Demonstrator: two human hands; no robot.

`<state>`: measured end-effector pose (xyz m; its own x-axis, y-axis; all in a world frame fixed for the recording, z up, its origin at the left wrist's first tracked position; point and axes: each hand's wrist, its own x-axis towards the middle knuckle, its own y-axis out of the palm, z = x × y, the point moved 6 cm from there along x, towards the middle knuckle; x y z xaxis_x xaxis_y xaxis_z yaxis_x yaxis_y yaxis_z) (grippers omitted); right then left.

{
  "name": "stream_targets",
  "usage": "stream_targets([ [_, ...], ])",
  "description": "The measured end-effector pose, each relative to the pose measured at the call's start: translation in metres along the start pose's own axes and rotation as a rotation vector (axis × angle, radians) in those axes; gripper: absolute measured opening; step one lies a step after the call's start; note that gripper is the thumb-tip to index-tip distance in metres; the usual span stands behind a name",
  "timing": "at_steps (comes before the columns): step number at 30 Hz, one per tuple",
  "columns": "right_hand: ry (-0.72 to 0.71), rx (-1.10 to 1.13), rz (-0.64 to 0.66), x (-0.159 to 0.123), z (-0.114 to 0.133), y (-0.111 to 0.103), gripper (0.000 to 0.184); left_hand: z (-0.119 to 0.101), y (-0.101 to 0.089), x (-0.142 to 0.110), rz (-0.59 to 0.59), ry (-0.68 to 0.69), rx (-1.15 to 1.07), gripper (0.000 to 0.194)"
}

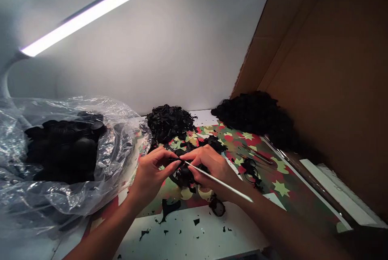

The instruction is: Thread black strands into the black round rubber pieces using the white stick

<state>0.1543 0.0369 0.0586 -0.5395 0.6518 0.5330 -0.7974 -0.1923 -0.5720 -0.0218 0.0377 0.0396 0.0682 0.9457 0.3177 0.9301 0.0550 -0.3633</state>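
My left hand (150, 174) pinches a small dark piece (174, 159) between thumb and fingers. Its exact shape is mostly hidden by the fingertips. My right hand (211, 168) is closed around a slender tool with a long white handle (226, 186), whose tip meets the dark piece; the tip's kind is too small to make out. Both hands are close together over torn black scraps (184, 176) on a patterned sheet with stars (281, 188). A black ring-shaped scrap (217, 206) lies below my right wrist.
An open clear plastic bag (121, 147) with black round pieces (63, 147) stands left. Heaps of black scraps (169, 122) and dark pieces (254, 114) sit behind. Tweezers (257, 154) lie right, near a cardboard wall (333, 70). A lit lamp (100, 11) hangs above.
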Motion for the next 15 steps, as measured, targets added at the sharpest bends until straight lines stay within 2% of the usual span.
stream_targets([
  [5, -0.185, -0.210, -0.091, -0.004, 0.013, 0.009, 0.017, 0.002, 0.001, -0.001, -0.019, 0.015, 0.060, 0.007],
  [8, -0.225, -0.275, -0.123, -0.005, 0.013, 0.015, 0.019, 0.002, 0.001, -0.001, -0.021, 0.001, -0.003, 0.007],
  [12, -0.174, -0.279, -0.188, -0.004, 0.003, 0.010, 0.018, 0.001, 0.000, -0.002, -0.021, -0.025, -0.105, 0.008],
  [15, -0.051, -0.134, -0.193, -0.003, -0.008, 0.003, 0.015, -0.001, -0.001, -0.002, -0.017, -0.022, -0.131, 0.009],
])
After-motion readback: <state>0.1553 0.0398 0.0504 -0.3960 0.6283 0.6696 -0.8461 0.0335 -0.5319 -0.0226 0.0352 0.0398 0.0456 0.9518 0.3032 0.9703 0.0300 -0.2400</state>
